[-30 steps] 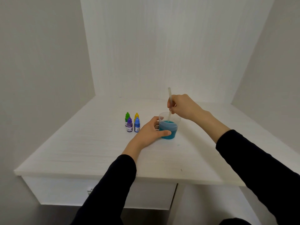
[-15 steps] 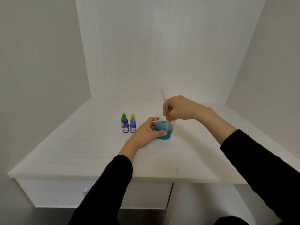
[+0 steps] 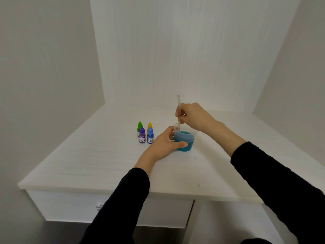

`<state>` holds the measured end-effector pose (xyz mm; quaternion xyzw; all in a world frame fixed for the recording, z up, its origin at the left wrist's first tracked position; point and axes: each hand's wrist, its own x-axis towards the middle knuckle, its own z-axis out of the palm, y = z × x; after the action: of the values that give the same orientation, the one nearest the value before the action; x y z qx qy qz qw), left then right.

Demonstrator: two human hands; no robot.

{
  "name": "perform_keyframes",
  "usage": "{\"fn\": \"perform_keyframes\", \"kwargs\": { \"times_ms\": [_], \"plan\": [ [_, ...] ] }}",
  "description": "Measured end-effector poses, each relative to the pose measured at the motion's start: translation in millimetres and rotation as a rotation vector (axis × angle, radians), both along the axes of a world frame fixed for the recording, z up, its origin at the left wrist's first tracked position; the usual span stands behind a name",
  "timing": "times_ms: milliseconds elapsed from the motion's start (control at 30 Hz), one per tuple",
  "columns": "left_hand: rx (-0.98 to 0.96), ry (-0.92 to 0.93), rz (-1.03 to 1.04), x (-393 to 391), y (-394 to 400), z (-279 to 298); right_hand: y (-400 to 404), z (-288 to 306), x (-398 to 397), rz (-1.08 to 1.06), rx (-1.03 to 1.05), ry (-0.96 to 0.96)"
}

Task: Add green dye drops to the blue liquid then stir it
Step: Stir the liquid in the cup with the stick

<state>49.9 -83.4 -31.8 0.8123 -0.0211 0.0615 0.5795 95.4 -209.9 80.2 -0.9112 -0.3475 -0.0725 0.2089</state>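
White desk [image 3: 105,159], I note left hand [image 3: 162,144] still gripping cup [image 3: 188,140], right hand [image 3: 193,117] pinching stirrer [image 3: 178,106], now tilted left, bottles [image 3: 145,132] unmoved.

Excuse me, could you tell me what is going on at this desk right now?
A person is stirring a clear cup of blue-green liquid on the white desk. The left hand grips the cup's side to steady it, while the right hand holds a pale stirring stick dipped into the liquid. Four small dye bottles stand capped left of the cup: green, yellow, purple and blue.
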Motion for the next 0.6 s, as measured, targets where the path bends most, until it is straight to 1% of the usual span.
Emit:
{"fn": "perform_keyframes", "kwargs": {
  "times_ms": [167,300,400,600],
  "plan": [
    [-0.012,-0.001,-0.007,1.8,0.0,-1.3,-15.2,2.7,0.4,-0.07,-0.101,-0.066],
    [-0.004,-0.007,-0.004,1.6,0.5,-1.1,-25.3,10.8,-3.1,-0.081,-0.205,-0.075],
    [-0.007,-0.01,0.0,1.3,1.0,-1.6,-28.0,16.1,-7.8,-0.069,-0.252,-0.04],
    [-0.027,-0.013,-0.004,1.3,1.4,-3.0,-24.6,24.9,-17.2,0.019,-0.272,0.092]
  ]
}}
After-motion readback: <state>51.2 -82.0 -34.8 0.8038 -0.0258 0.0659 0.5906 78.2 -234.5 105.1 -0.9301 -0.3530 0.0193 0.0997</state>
